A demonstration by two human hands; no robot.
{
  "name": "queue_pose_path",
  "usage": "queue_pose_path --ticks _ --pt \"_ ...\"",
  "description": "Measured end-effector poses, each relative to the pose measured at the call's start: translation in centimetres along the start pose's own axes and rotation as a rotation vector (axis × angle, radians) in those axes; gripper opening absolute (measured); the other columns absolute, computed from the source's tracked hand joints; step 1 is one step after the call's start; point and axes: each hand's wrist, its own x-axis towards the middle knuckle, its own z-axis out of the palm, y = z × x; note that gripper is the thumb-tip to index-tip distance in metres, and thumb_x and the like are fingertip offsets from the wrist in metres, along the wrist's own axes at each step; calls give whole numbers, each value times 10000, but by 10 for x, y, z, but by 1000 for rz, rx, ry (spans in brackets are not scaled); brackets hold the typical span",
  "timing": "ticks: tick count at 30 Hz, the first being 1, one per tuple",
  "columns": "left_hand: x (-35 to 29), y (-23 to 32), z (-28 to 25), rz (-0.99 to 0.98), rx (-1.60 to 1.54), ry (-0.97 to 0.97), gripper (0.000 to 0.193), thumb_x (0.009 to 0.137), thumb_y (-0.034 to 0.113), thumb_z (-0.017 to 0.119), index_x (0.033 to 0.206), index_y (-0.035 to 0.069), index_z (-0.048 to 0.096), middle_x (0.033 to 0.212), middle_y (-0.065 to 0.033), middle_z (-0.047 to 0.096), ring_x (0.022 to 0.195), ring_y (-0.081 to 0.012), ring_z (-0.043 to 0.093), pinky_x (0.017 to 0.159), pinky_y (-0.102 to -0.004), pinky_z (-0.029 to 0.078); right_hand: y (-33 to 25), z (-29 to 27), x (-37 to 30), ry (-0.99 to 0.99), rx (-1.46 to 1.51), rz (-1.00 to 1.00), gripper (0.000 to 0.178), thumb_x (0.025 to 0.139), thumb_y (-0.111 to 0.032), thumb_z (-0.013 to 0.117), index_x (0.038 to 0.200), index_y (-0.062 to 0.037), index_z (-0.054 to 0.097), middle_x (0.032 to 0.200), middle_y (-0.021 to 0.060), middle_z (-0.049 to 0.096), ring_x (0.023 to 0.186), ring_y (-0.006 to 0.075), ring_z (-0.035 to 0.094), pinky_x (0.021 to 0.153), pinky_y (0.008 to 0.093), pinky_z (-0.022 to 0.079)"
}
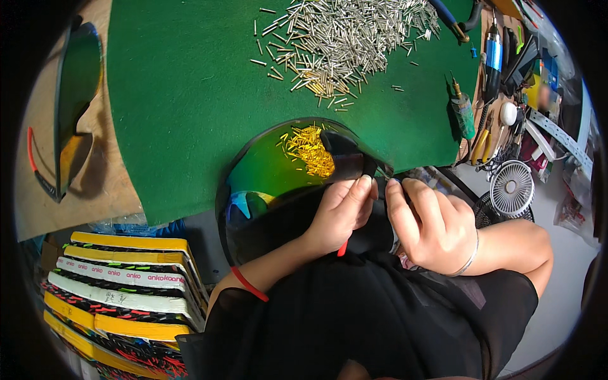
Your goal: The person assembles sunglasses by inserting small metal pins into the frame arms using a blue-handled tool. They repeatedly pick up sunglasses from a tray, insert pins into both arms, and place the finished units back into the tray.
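Observation:
In front of me lies a large pair of dark-framed sunglasses (259, 155) with a green-orange mirrored lens. A heap of tiny gold pins (310, 151) rests on the lens. My left hand (342, 212) is closed, thumb and fingers pinching the black frame's right end near the hinge. Just beside it, my right hand (434, 221) is bent with its fingers together around a thin metal tool (384, 171), its tip at the frame end. Most of that tool is hidden by the fingers. A red-tipped part (342, 248) shows below my left hand.
Silver pins (354, 44) lie heaped on the green mat (183, 95). Another pair of sunglasses (79, 95) stands at the left. Stacked boxes (126, 272) hold black and red parts at lower left. A green-handled screwdriver (462, 111), a blue electric screwdriver (493, 60) and a small fan (512, 188) are at right.

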Motion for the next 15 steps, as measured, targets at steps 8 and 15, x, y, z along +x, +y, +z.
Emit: queue_pose_path --ticks 8,15 --pt "1 -5 0 25 -3 0 347 961 327 336 783 56 459 532 59 351 439 -29 292 397 -194 234 -11 -7 0 -150 49 193 286 706 -60 647 950 75 583 665 50 504 508 110 482 377 217 367" --pt "3 5 14 -6 9 189 300 953 312 360 796 74 451 560 46 349 447 -36 287 401 -188 231 -7 2 0 11 -107 127 244 648 -127 548 847 15 566 675 19 458 508 84 439 383 199 343"
